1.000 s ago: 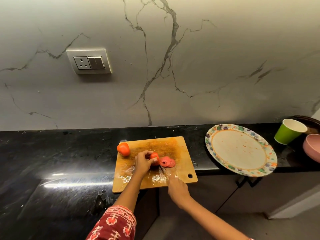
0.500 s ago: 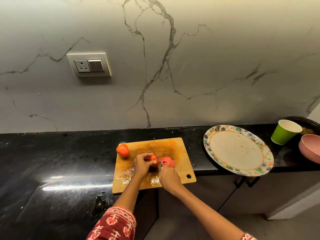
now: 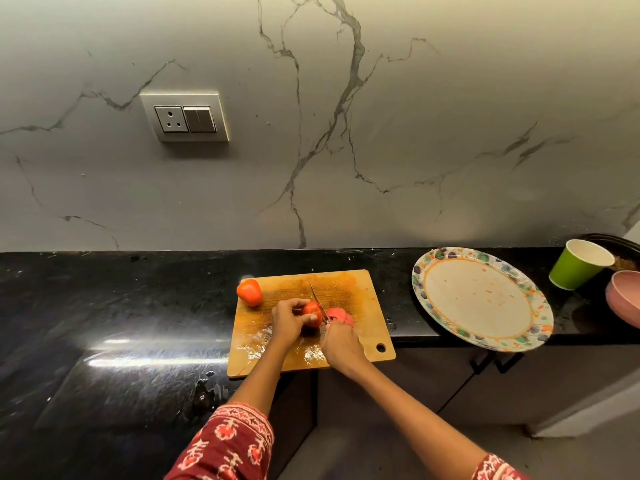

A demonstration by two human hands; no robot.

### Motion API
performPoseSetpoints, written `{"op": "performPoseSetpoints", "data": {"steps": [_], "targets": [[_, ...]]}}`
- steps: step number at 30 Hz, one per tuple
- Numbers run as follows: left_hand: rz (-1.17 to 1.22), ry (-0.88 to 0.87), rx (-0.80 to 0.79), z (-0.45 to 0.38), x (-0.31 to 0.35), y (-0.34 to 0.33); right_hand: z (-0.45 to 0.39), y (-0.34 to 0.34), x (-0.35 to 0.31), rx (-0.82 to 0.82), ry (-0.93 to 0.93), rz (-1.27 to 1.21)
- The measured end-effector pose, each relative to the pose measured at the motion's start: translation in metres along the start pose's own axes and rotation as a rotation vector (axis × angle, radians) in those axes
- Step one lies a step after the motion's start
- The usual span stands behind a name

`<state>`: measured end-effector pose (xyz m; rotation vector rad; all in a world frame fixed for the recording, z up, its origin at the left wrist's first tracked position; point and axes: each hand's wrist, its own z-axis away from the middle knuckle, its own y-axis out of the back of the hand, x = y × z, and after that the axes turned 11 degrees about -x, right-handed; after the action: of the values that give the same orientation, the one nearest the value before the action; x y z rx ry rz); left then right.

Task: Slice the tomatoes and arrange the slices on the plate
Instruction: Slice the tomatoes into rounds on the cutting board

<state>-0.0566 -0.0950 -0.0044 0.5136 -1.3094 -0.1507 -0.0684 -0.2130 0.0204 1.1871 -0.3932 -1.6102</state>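
A wooden cutting board (image 3: pixel 360 299) lies on the black counter. My left hand (image 3: pixel 289 322) grips a partly cut tomato (image 3: pixel 310 311) in the board's middle. My right hand (image 3: pixel 341 346) holds a knife (image 3: pixel 318 301) whose blade stands against the tomato's right side, tip pointing away from me. Cut pink slices (image 3: pixel 341 315) lie just right of the blade. A whole tomato (image 3: pixel 249 292) sits at the board's far left corner. The round plate (image 3: pixel 481 296) with a coloured rim rests to the right and holds no slices.
A green paper cup (image 3: pixel 578 264) and a pink bowl (image 3: pixel 623 299) stand at the far right, with a dark tray behind them. The plate overhangs the counter's front edge. Juice wets the board's near side. A wall socket (image 3: pixel 185 117) sits above left.
My right hand has moved forward from the board's near edge to the tomato, and the knife blade now stands against it. My left hand has kept its grip.
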Motion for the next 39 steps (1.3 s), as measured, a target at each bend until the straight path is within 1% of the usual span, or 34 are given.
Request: {"op": "performPoseSetpoints", "data": {"steps": [10,14,18,23,30,39], "targets": [[-0.067,-0.011,0.01,-0.002,0.002,0.0,-0.011,-0.003,-0.003,0.007,0.005,-0.014],[-0.09,-0.057,0.001,0.0,0.0,-0.001,-0.021,-0.001,-0.009,-0.009,0.008,-0.02],[-0.099,-0.052,-0.012,-0.003,0.001,0.002,-0.026,-0.003,-0.011,0.017,0.026,-0.014],[-0.058,-0.039,0.018,-0.002,-0.001,0.001,-0.024,-0.02,0.007,0.027,0.034,0.003],[-0.063,-0.049,0.016,-0.002,-0.001,0.001,-0.035,-0.013,-0.007,0.008,0.038,-0.024],[-0.061,-0.049,0.017,-0.001,-0.004,0.001,-0.033,-0.027,0.007,-0.012,0.051,-0.063]]}}
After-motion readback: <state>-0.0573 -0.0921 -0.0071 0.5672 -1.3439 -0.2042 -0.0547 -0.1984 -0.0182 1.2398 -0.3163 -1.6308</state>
